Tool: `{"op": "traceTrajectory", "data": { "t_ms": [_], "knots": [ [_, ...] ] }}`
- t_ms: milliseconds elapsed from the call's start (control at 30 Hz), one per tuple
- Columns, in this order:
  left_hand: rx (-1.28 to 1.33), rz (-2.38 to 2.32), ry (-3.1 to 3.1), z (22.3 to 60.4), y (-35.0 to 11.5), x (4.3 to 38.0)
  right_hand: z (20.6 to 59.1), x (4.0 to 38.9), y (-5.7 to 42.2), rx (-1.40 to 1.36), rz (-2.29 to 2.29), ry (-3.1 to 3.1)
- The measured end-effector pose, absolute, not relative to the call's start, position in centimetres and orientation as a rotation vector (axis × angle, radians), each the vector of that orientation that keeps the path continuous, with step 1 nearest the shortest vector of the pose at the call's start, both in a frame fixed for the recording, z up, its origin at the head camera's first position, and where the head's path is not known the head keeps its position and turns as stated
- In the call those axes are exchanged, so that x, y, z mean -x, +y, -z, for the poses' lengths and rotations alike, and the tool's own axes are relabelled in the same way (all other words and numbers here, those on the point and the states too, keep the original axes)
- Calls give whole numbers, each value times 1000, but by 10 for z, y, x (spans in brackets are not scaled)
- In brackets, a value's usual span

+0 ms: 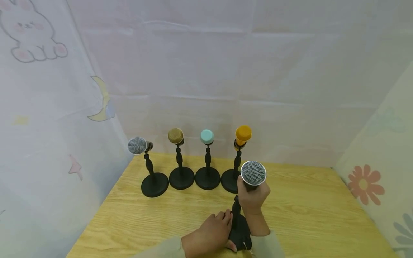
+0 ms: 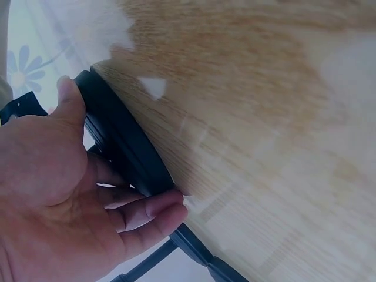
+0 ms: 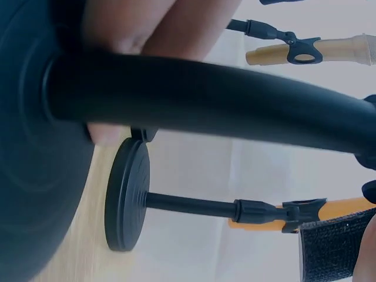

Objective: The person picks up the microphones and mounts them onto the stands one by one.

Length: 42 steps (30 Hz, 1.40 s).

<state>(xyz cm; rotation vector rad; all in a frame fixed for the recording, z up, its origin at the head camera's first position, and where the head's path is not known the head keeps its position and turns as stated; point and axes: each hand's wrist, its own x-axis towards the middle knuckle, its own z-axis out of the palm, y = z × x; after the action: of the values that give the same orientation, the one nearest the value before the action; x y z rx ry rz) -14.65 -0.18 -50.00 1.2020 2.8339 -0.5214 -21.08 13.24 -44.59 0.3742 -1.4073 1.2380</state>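
My left hand grips the round black base of a microphone stand near the table's front edge. In the left wrist view the thumb and fingers span opposite edges of that base. My right hand holds a microphone with a silver mesh head, its fingers curled round the body just below the head. The stand's black pole rises toward this hand. Whether the microphone sits in the stand's clip is hidden behind the fingers. Fingers of the left hand show behind the pole in the right wrist view.
Behind, several microphones stand on round black bases in a row: silver, gold, mint and orange. The orange one's base is close to my right hand. Printed cloth hangs around the wooden table.
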Motion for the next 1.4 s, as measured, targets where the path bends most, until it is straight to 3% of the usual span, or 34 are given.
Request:
{"op": "traceTrajectory", "data": {
  "t_ms": [167,433,733,1400],
  "knots": [
    [-1219,583,2856,501,-5,149,444,210,133,-491,-1335,-1393],
    [-1257,478,2811,506,-3,150,429,210,133,-1086,-1711,-1170],
    [-1196,512,2818,500,-2,151,441,209,137,-996,-1718,-1252],
    [-1210,437,2789,503,-2,150,445,212,137,-1238,-1842,-1186]
  ]
}}
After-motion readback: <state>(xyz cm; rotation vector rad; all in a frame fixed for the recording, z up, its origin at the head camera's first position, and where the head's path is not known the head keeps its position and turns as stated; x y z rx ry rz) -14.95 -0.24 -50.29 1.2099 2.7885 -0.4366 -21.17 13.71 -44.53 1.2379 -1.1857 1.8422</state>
